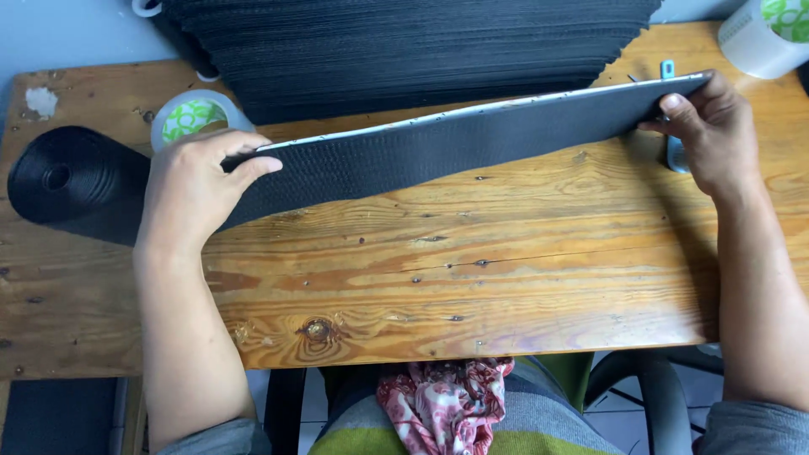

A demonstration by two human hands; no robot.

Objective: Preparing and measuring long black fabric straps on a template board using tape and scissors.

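Left hand point(195, 187) clamped on the left part of a long black textured strip point(438, 147), thumb on the near face, fingers curled over the top edge. Right hand point(712, 131) pinching the strip's right end, thumb pressed on the near face, fingers behind. Strip stretched taut between both hands, held just above the wooden worktop point(472, 278), slanting from lower left to upper right, with a thin pale edge showing along its top. Left of the left hand, running on into a black roll point(63, 177) lying on the worktop's left end. Behind the left hand, a roll of tape point(187, 114) with a green and white core, partly hidden by the fingers. Another tape roll point(767, 34) at the far right corner. Tall stack of black sheets point(404, 50) at the back of the worktop, just beyond the strip. Small pale blue metal tool point(670, 72) beside the right hand, mostly covered; kind not clear. Below the worktop's near edge, a red patterned cloth point(442, 400) on the lap.
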